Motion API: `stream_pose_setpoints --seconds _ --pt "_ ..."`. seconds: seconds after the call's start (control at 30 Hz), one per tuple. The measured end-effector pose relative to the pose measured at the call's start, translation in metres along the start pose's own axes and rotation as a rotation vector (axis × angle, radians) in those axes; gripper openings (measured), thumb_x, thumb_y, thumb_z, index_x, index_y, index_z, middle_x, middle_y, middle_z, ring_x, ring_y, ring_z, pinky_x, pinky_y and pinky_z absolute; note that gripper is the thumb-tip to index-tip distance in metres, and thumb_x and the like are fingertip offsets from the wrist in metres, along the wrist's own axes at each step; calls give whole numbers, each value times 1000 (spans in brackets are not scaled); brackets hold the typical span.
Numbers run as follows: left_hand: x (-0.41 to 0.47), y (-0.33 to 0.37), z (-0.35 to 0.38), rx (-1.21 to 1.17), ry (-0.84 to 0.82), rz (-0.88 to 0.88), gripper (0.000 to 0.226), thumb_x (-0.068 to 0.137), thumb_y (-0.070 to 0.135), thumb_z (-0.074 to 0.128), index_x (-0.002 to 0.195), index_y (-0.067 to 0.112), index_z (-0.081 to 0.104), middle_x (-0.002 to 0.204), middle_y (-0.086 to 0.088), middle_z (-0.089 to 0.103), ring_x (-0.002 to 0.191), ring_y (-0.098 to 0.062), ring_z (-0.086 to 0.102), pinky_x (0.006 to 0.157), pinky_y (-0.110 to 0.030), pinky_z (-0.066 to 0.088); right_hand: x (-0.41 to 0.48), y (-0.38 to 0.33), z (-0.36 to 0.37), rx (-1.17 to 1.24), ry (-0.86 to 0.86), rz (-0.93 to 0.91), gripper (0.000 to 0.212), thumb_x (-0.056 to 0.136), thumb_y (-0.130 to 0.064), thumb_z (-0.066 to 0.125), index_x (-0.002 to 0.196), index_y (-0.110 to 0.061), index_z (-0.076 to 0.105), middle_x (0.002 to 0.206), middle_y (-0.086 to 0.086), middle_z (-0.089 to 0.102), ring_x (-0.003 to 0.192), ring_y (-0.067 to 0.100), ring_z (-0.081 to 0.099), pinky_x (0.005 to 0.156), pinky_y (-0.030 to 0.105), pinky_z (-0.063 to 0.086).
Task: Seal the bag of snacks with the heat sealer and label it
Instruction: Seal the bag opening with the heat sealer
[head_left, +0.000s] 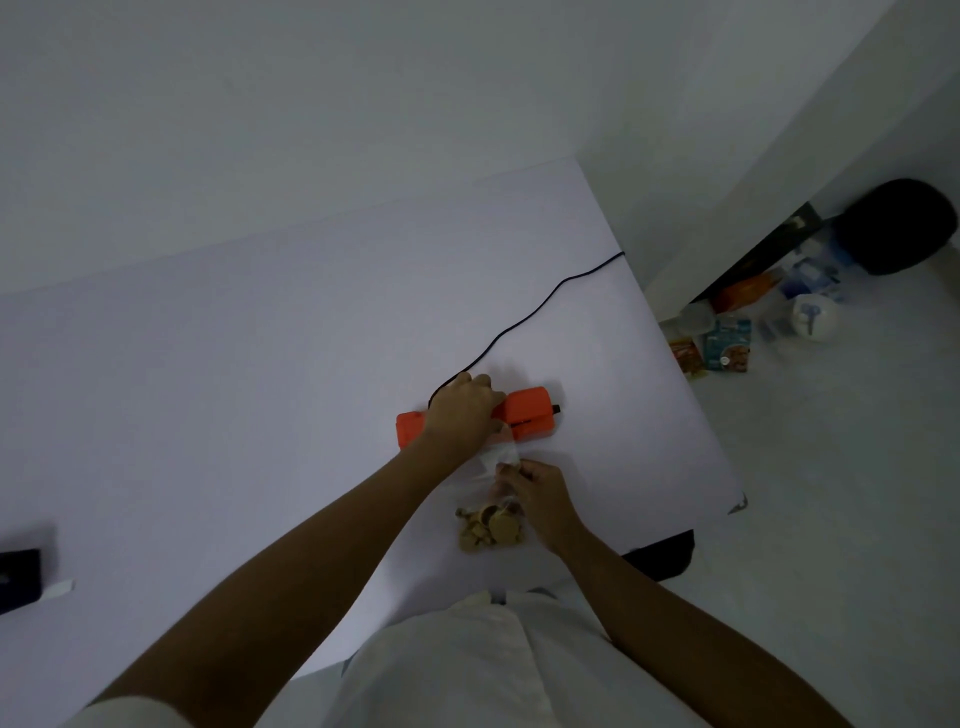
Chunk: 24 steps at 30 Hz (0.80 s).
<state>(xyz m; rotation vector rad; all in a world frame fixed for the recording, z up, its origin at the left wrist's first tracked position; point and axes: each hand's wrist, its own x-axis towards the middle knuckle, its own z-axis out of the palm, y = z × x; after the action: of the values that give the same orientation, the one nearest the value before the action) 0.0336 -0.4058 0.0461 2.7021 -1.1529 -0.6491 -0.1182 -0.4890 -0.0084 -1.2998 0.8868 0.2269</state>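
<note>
An orange heat sealer (527, 413) lies across the white table (260, 389), with a black cord (524, 322) running off to the far right edge. My left hand (462, 410) rests on top of the sealer's middle, fingers curled over it. A clear bag of tan round snacks (491, 527) lies in front of the sealer, its open top reaching into the sealer's jaw. My right hand (537, 493) pinches the bag's upper part just below the sealer. The bag's mouth is partly hidden by both hands.
A black object (18, 579) and a small white strip (60, 590) lie at the table's left edge. On the floor to the right sit several packets and boxes (727, 345), a white bag (813, 317) and a black round thing (896, 226).
</note>
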Motion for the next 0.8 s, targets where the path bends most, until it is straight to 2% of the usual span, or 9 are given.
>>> stream_pose_setpoints --seconds 0.27,0.43,0.63,0.8 --pt "4 7 3 49 -3 -24 25 86 37 66 101 17 67 99 -3 57 98 -24 55 75 -39 52 3 5 -2 -15 4 6 20 91 -18 67 79 -3 74 79 18 73 70 26 69 73 42 57" --pt "6 10 3 82 -21 -20 26 87 34 66 103 14 66 103 -3 57 102 -23 54 78 -39 52 3 5 -1 -33 22 0 20 90 -18 67 76 -7 74 78 16 73 71 26 68 76 45 58" --pt "6 11 3 94 -18 -14 30 87 35 67 106 12 66 105 -4 57 102 -22 54 77 -38 52 2 4 -1 -29 31 15 19 90 -19 68 77 -7 75 78 14 74 72 25 69 77 42 58" --pt "6 11 0 83 -29 -14 34 86 39 66 105 11 65 106 -4 57 103 -23 54 77 -38 50 -2 1 0 -26 17 0 21 92 -17 65 75 -7 73 72 8 72 67 18 68 67 31 57"
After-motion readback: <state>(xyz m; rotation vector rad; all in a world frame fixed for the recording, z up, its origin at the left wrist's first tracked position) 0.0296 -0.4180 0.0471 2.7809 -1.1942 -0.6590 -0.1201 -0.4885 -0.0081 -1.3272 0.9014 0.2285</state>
